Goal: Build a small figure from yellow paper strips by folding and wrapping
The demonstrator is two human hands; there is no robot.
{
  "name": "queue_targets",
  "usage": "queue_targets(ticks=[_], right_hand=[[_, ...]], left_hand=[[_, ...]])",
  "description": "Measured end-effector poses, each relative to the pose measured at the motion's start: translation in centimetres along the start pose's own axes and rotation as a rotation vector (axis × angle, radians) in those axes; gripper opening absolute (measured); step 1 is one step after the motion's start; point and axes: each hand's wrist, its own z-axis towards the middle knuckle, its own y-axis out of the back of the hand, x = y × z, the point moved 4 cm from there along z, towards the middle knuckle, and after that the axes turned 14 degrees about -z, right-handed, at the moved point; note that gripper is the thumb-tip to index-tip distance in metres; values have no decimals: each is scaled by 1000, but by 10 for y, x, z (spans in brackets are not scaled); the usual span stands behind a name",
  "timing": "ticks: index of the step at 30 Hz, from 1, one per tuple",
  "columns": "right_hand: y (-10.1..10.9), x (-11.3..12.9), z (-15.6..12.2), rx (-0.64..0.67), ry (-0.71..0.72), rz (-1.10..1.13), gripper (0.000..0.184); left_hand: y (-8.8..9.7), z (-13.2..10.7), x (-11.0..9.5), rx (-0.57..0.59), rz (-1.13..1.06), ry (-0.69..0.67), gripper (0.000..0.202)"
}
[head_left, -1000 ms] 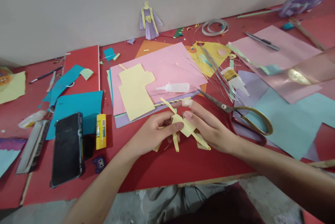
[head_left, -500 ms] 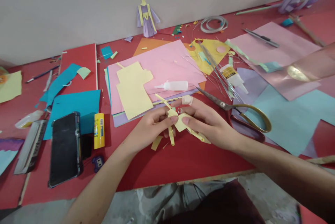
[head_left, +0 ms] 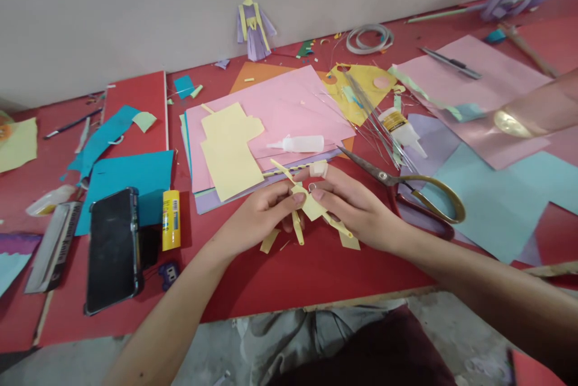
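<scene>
Both hands pinch a small yellow paper figure point(head_left: 312, 208) above the red table's front part. Narrow yellow strips stick out of it above and below, and a small wire ring shows near its top. My left hand point(head_left: 276, 204) is closed on its left side, thumb on top. My right hand point(head_left: 350, 202), with a white wrap on one finger, grips its right side. Below lie yellow paper scraps point(head_left: 270, 241). A clear squeeze bottle point(head_left: 298, 144) rests on pink sheets point(head_left: 280, 97) just beyond the hands. Parts of the figure are hidden by the fingers.
Scissors point(head_left: 383, 177) lie by my right hand, near a glue bottle point(head_left: 400, 127) and thin wires. To the left are a phone point(head_left: 112, 250), a glue stick point(head_left: 171, 220) and blue paper point(head_left: 130, 178). A purple paper figure point(head_left: 255, 31) leans on the wall. Another person's arm point(head_left: 542, 109) reaches in from the right.
My right thumb has shifted slightly up and left on the yellow figure, whose paper pieces sit closer together. A yellow scrap below my right hand shows more. The view has tilted a little.
</scene>
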Motion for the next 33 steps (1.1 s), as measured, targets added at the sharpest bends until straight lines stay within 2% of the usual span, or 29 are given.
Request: queue_targets(ticks=[9, 18, 23, 29, 33], right_hand=[[-2, -3, 1, 3, 3, -18, 12], [-1, -3, 2, 16, 2, -134, 16], [-2, -4, 2, 8, 7, -83, 17], [-1, -4, 0, 8, -13, 47, 22], [-1, -4, -1, 14, -31, 62, 24]], left_hand=[[1, 0, 6, 17, 137, 23, 33], [2, 2, 9, 37, 122, 3, 31], [3, 2, 8, 33, 89, 2, 31], [0, 1, 0, -11, 61, -71, 29], [-2, 0, -1, 6, 26, -61, 24]])
